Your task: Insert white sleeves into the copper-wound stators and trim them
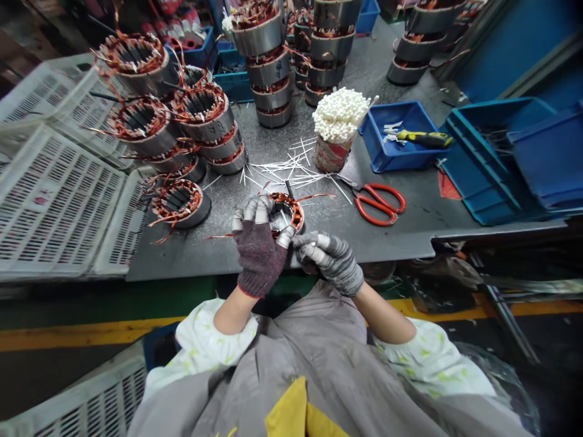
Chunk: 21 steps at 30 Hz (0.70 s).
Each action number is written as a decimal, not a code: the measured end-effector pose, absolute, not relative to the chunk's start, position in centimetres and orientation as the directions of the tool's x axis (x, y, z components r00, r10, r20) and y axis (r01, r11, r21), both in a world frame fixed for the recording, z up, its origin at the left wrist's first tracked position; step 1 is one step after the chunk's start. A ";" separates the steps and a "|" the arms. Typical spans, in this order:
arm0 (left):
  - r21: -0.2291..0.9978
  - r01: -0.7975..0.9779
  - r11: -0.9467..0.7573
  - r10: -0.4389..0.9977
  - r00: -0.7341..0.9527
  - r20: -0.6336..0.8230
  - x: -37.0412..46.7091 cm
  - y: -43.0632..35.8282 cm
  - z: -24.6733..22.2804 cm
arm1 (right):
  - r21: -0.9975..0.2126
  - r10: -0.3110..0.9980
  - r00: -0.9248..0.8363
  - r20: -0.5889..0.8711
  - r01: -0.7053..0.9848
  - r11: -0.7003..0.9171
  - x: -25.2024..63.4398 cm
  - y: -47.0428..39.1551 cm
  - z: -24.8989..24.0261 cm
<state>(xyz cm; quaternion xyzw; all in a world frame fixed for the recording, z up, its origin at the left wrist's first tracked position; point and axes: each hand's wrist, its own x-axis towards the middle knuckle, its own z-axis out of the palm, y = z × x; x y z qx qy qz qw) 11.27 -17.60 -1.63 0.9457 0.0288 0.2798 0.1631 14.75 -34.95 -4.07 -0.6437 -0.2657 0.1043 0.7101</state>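
A motor stator with copper windings lies on the dark bench top in front of me, partly hidden by my hands. My left hand, in a maroon glove with taped fingertips, grips its left and near sides, fingers over the rim and thumb at the front. My right hand, in a grey glove, is closed in a pinch beside the stator's near right edge; what it pinches is hidden. Loose white sticks lie just behind the stator. Red-handled scissors rest to the right.
Stacked stators stand at left and back, with a single stator nearer. White cotton-tipped sticks fill a can. A blue bin holds a yellow-black tool. White crates flank the left; teal bins the right.
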 end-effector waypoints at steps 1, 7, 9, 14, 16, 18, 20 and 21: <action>0.288 -0.046 -0.957 0.116 0.845 0.522 11.3 -17.6 -1.5 | -0.960 0.516 0.810 0.280 0.237 0.148 14.7 -35.1 -4.2; 0.357 -0.174 -0.918 0.083 0.796 0.600 11.5 -17.8 -1.2 | -0.964 0.461 0.847 0.265 0.247 0.100 15.1 -35.3 -3.9; 0.380 -0.242 -0.893 0.067 0.763 0.642 11.6 -17.7 -1.3 | -0.988 0.426 0.899 0.098 0.037 0.149 15.1 -34.8 -3.3; 0.322 -0.320 -0.891 -0.032 0.751 0.660 11.6 -17.4 -1.3 | -0.952 0.405 0.899 -0.168 -0.255 0.171 15.2 -33.9 -2.0; 0.311 -0.319 -0.895 -0.052 0.768 0.638 11.4 -17.3 -1.3 | -0.978 0.405 0.903 -0.144 -0.193 0.081 15.4 -33.7 -1.9; 0.296 -0.333 -0.895 -0.085 0.780 0.620 11.1 -17.2 -1.1 | -0.990 0.416 0.901 -0.122 -0.143 0.019 15.9 -33.6 -2.2; 0.276 -0.354 -0.894 -0.121 0.782 0.611 10.8 -17.1 -1.0 | -0.995 0.421 0.902 -0.098 -0.098 -0.022 16.5 -33.5 -2.6; 0.271 -0.358 -0.894 -0.129 0.782 0.609 10.6 -17.1 -1.0 | -0.997 0.416 0.906 -0.075 -0.064 -0.040 16.7 -33.6 -2.8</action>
